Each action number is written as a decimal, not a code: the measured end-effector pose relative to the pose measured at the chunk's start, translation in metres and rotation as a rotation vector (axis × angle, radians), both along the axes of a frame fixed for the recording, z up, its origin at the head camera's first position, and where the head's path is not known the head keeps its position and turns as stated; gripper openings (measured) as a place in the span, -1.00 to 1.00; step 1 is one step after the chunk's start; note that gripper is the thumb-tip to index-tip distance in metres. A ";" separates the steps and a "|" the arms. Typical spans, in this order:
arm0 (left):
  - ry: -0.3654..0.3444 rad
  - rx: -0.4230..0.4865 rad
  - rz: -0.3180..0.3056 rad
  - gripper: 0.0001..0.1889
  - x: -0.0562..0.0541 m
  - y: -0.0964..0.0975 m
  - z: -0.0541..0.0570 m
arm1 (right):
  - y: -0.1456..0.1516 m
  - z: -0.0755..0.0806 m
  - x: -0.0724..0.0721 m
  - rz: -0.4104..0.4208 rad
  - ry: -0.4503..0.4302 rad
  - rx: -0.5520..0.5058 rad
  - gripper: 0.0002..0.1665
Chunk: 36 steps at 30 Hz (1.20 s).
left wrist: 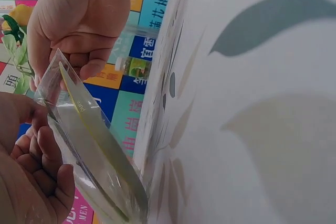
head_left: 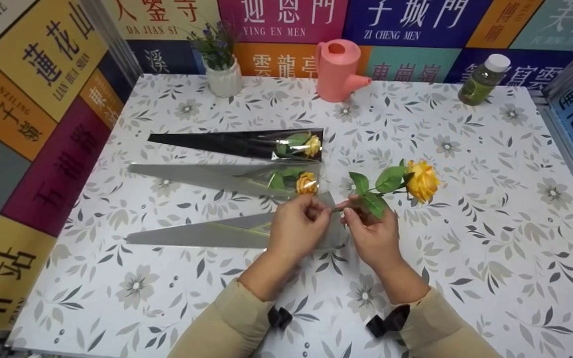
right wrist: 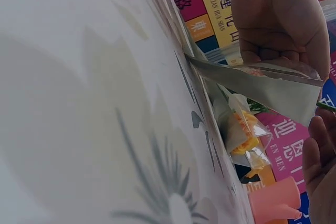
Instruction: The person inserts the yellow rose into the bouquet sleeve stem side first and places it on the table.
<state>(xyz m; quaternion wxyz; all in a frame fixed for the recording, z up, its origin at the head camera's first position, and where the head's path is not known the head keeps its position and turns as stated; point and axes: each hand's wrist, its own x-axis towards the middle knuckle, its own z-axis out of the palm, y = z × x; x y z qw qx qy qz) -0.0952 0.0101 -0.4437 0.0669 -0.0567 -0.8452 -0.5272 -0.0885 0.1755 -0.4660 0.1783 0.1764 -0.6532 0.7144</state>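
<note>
My left hand pinches the open end of a grey and clear plastic flower sleeve, which lies with its narrow tip to the left. Opposite it, my right hand grips the stem of a yellow rose just below its green leaves. The bloom points right, away from the sleeve. Both hands' fingertips nearly meet at the sleeve's mouth. In the left wrist view the clear sleeve slants down from between the hands. How far the stem reaches inside is unclear.
Beyond the hands lie two wrapped yellow roses, one in a grey sleeve and one in a black sleeve. Along the back stand a potted plant, a pink watering can and a white-capped bottle. Lettered panels border the floral table.
</note>
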 end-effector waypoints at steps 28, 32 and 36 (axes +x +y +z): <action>0.043 0.017 -0.001 -0.92 0.003 0.000 0.003 | 0.005 0.003 0.004 -0.053 -0.097 0.064 -0.91; 0.050 0.025 -0.014 -0.92 0.004 0.001 0.004 | 0.001 0.001 0.005 -0.064 -0.124 -0.030 -0.86; 0.030 0.026 -0.021 -0.92 0.005 0.000 0.005 | -0.002 0.000 0.006 -0.132 -0.151 0.003 -0.78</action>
